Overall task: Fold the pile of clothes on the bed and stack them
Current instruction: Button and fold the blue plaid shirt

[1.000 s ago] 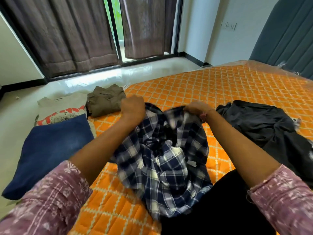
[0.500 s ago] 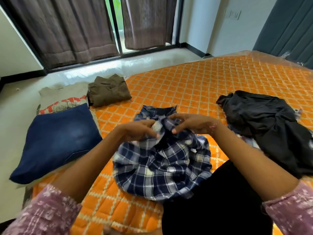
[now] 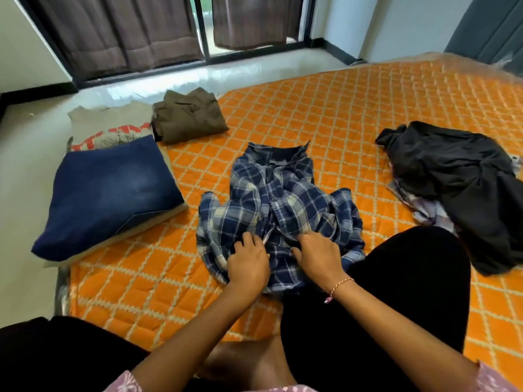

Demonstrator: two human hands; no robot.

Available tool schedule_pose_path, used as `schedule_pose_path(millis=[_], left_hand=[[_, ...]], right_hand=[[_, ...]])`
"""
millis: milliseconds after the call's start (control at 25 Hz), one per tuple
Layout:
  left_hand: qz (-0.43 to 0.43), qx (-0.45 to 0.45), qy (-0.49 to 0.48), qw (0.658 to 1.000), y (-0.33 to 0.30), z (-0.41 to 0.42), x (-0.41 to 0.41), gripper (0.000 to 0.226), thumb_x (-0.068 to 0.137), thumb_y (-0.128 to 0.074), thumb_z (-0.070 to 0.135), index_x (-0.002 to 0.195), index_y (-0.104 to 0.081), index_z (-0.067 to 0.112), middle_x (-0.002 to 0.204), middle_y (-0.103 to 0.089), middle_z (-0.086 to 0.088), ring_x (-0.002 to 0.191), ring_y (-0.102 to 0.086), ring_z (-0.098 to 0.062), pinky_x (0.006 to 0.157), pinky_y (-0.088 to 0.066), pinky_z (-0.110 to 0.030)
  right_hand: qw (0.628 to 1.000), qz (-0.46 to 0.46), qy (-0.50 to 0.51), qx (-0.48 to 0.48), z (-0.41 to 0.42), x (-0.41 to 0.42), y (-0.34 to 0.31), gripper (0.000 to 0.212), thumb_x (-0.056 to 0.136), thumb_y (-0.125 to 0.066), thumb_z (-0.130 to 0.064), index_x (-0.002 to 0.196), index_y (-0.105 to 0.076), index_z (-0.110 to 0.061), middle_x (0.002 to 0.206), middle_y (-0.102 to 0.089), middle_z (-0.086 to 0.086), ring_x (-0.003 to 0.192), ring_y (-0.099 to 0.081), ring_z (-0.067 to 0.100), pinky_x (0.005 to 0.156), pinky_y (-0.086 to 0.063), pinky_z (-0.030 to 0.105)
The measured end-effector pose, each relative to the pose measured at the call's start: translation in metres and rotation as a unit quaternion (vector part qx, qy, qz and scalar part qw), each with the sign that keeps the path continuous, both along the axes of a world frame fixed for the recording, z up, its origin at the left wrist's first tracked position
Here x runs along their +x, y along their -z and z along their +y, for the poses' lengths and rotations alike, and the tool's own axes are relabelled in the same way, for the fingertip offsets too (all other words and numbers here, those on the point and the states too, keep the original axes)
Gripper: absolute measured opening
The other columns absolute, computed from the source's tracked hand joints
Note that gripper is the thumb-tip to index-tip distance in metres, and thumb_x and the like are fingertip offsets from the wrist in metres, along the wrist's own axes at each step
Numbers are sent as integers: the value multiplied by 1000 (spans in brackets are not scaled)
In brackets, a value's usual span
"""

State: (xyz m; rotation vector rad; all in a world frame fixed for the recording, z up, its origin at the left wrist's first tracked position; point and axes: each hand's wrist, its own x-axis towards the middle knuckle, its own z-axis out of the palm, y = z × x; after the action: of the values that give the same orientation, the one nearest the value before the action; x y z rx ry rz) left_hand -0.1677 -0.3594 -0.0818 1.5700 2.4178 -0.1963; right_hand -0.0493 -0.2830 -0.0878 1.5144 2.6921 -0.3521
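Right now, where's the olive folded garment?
Head view, upper left: the olive folded garment lies at the bed's far-left edge, beside the printed tee, beyond the folded jeans.

Single head view: high, near, looking forward-down across bed [image 3: 368,114] toward curtained window [image 3: 158,32].

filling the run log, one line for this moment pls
step: flattening plaid shirt | left hand: on shirt | right hand: on shirt | unfolded: black pile
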Motion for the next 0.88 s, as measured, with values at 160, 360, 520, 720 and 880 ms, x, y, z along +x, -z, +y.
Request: schedule_pose_path(millis=[160,360,520,720,880], left_hand=[[5,83,-9,996,1,-15,8,74,67,-85,31,126,-55,-2,112,-59,-16,88,-64,-27,49,-50,-28],[-45,67,-6,997,4,-15,27,54,98,-47,28,144,-31,4,154,-17,-21,142,-18,-35,113,-22,-48],[-113,211,-4,971,1,10,1,21,94,-51,6,109,-65,11,101,-62,-8,86,-60,-26,73,-51,-37],[-263,205,-150,931,8,30,-18,10,95,-53,12,93,-63,12,82,-68,-9,72,-63,-24,69,-54,-42],[-255,135,-127,949,9,33,-21,7,90,-63,21,86,-66,17,88,-68,-2,84,-62,-20,70,-52,-35]], right_hand=[[997,53,-10,54,8,-10,-5,31,90,-61,-29,116,-54,-13,114,-57,4,105,-56,25,80,-47,36],[988,147,30,30,11,-10,1,17,93,-57,-24,89,-65,-9,91,-61,3,86,-59,22,64,-46,33],[979,187,78,-18,15,-9,2,16,89,-63,-19,84,-70,-5,84,-68,8,81,-64,27,67,-51,35],[957,227,146,-104,25,-9,-2,11,84,-64,-8,83,-73,-1,76,-69,9,70,-63,20,65,-48,27],[893,319,187,-255,30,-6,-5,11,86,-64,-7,76,-66,-9,69,-62,2,53,-49,8,54,-39,22]])
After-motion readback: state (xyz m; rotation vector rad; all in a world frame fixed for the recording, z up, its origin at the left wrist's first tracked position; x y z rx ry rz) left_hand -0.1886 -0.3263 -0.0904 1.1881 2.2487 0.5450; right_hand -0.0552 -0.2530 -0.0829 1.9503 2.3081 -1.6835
